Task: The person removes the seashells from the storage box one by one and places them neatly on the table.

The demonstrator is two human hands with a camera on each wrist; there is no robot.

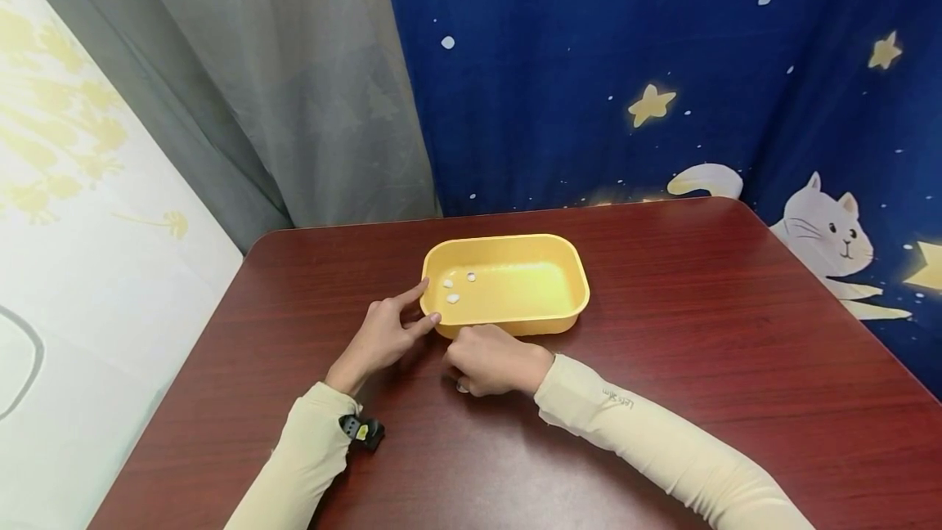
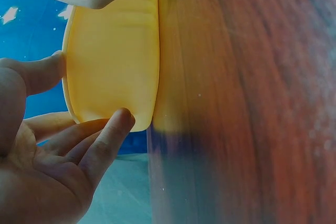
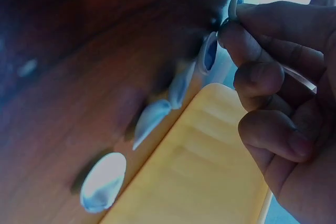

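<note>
A yellow plastic tray (image 1: 508,325) stands on the table, with three small whitish shells (image 1: 452,298) lying inside at its left end. My left hand (image 1: 383,335) holds the tray's near left corner; its thumb touches the rim and a finger lies against the outer wall. Just in front of the tray, my right hand (image 1: 491,360) is low over the table with its fingers curled. Between its thumb and forefinger it pinches a small pale shell (image 3: 234,6), seen edge-on in the right wrist view. Several more shells (image 3: 103,182) lie in a row on the table beside the tray, mostly hidden by this hand in the head view.
The dark red wooden table (image 1: 699,350) extends to both sides of the tray. Behind it hang a grey curtain (image 1: 309,80) and a blue curtain (image 1: 559,80) with stars and a cat. A white patterned curtain (image 1: 88,227) borders the left side.
</note>
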